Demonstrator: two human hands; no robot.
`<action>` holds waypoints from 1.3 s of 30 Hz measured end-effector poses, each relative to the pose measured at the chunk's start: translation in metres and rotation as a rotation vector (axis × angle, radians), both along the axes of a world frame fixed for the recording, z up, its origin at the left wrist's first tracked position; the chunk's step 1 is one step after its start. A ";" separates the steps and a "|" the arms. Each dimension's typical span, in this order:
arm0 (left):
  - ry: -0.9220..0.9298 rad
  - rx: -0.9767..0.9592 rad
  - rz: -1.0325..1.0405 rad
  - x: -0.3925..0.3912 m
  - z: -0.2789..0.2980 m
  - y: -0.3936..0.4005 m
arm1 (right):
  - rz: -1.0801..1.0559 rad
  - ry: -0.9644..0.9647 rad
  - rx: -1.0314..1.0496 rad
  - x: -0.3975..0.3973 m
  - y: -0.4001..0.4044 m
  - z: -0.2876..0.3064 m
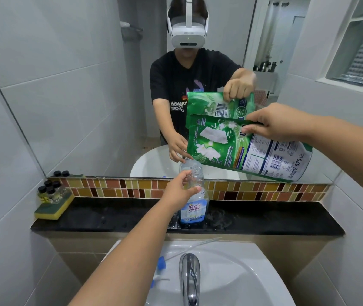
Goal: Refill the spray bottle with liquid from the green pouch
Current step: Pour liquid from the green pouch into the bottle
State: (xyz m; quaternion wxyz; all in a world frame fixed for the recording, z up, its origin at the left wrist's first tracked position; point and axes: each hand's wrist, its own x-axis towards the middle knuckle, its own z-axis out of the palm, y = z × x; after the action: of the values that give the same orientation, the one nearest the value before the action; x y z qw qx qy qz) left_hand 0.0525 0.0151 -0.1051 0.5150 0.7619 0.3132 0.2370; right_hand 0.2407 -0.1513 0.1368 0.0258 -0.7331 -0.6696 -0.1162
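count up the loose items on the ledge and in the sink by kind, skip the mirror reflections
Spray bottle: 1
Green pouch: 1
Sponge: 1
Small black-capped bottles: 5
Spray head with tube, lying in the sink: 1
Total: 9

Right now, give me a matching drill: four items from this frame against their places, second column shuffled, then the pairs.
1. clear plastic spray bottle
2. green refill pouch
3. yellow-and-green sponge
4. blue-tipped spray head with tube

A. lying in the white sink
B. tilted in the right hand
C. far left of the black ledge
D. upright on the ledge, left hand at its neck

1-D, 2-B, 3-C, 4-A
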 end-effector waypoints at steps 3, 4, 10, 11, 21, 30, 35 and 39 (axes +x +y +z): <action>0.001 -0.003 -0.001 0.000 0.000 0.000 | -0.019 -0.014 -0.012 -0.001 0.002 0.003; 0.003 -0.004 0.001 0.000 0.000 0.000 | -0.022 -0.018 -0.015 -0.002 0.002 0.003; -0.004 -0.007 -0.006 0.000 0.001 -0.002 | 0.002 -0.032 -0.019 -0.009 0.001 0.006; -0.004 -0.007 -0.005 0.000 0.001 -0.002 | 0.003 -0.038 -0.022 -0.010 0.001 0.006; 0.001 -0.005 0.000 -0.001 0.003 -0.003 | 0.012 -0.062 -0.027 -0.013 0.001 0.011; -0.004 -0.006 -0.010 -0.001 0.004 -0.005 | 0.013 -0.086 -0.040 -0.015 0.003 0.014; -0.005 -0.005 -0.011 -0.001 0.004 -0.005 | 0.019 -0.097 -0.044 -0.014 0.005 0.014; 0.004 -0.002 -0.008 0.000 0.003 -0.004 | 0.019 -0.090 -0.045 -0.013 0.006 0.015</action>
State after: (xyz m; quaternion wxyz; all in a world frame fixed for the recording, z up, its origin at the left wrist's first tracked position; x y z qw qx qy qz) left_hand 0.0520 0.0106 -0.1019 0.5161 0.7631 0.3114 0.2331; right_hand 0.2279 -0.1451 0.1515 -0.0198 -0.7211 -0.6795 -0.1336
